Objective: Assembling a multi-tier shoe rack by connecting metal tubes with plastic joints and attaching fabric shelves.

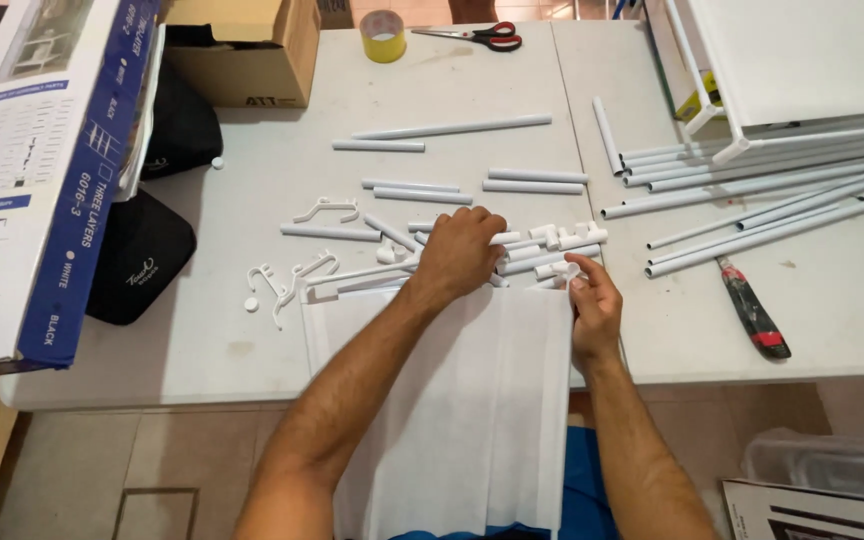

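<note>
— White fabric sheet (452,400) was the closest thing, yes? Where did it lie?

— It hung over the near edge of the worktop (252,340), between the two forearms, and its top edge reached the pile of short white tubes (532,255).

— And the hands?

— Left hand (460,252) lay palm down on that pile, just above the sheet's top edge, with fingers curled around one thin tube (352,275). Right hand (592,305) was at the sheet's right corner and pinched a small white connector piece (564,270) between the fingertips.

— What was beside the pile?

— Left of the pile lay white plastic hooks (297,275). Right of it lay long white tubes (752,200) and a red and black utility knife (752,310). Far behind the pile were a yellow tape roll (383,36) and scissors (482,36). Well to the left of the pile stood a printed carton (42,170) and two black pouches (142,255).
</note>
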